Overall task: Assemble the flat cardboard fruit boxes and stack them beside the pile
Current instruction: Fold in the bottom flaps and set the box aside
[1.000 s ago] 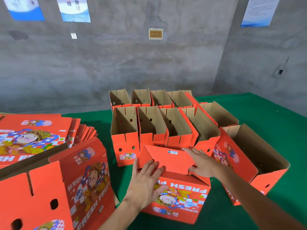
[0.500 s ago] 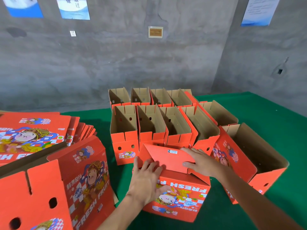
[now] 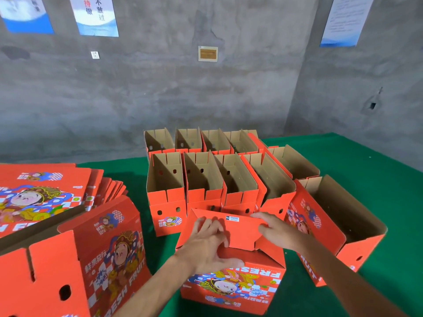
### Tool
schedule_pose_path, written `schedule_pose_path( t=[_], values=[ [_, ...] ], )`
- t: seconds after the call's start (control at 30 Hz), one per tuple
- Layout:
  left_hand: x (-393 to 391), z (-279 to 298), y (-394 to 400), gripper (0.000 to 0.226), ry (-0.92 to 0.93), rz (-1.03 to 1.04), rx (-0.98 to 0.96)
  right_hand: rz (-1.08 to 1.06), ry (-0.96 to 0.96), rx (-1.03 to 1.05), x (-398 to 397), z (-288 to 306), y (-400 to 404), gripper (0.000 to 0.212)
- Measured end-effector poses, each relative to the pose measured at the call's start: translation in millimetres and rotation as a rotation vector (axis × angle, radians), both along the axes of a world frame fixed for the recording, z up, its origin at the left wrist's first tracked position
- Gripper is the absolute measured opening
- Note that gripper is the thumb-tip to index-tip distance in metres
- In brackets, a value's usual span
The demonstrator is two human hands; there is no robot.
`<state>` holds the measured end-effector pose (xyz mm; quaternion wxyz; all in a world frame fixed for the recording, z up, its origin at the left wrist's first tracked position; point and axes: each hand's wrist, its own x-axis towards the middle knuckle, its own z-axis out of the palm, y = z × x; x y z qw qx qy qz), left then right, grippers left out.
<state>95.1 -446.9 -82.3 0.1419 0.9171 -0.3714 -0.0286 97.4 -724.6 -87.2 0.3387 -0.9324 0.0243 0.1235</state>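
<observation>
Cardboard fruit box [image 3: 233,282], glossy orange-red with a cartoon print, is seen upside down on the green cloth-covered surface [image 3: 366,175], its angular bottom flaps [image 3: 238,227] being pressed down. The left hand [image 3: 210,245] is laid flat on the flaps with fingers spread and straight; the right hand [image 3: 278,229] is pressed there too, fingers extended. Open assembled boxes [image 3: 206,179], brown inside, are ranked in rows behind. Flat printed blanks [image 3: 45,193] are piled at left. Bare grey concrete walls [image 3: 206,99] are hung with posters [image 3: 95,16].

Assembled boxes [image 3: 203,184] wall the front (right cloth [image 3: 370,170] bare).
</observation>
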Motion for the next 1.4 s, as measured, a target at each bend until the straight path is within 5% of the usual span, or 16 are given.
schedule_pose_path(
  t=[0.4, 0.7, 0.93, 1.03, 1.13, 1.3, 1.4],
  values=[
    [4.7, -9.2, -54.2, 0.095, 0.177, -0.032, 0.120, -0.050, -0.115, -0.010, -4.6, -9.5, 3.6, 0.040],
    [-8.7, -14.7, -54.9, 0.117, -0.049, 0.057, -0.016, -0.039, -0.191, 0.027, -2.7, -15.2, 5.8, 0.034],
    [-2.3, -23.7, -12.9, 0.131, -0.067, 0.155, 0.205, -0.234, -0.291, 0.094, -17.0, -26.0, 2.8, 0.033],
    [11.3, -21.5, 12.4, 0.134, -0.022, 0.285, 0.203, -0.568, -0.048, 0.319, -19.2, -26.5, 2.8, 0.045],
    [27.4, -16.2, 31.1, 0.125, 0.032, 0.333, 0.176, -0.609, 0.237, 0.631, -26.4, -37.0, 4.2, 0.064],
    [49.1, -18.2, 70.9, 0.104, 0.153, 0.357, 0.019, -0.398, 0.321, 0.415, -35.5, -63.5, 12.6, 0.029],
    [52.7, -18.2, 87.3, 0.102, 0.201, 0.367, -0.021, -0.407, 0.320, 0.432, -32.4, -62.1, 16.1, 0.037]
  ],
)
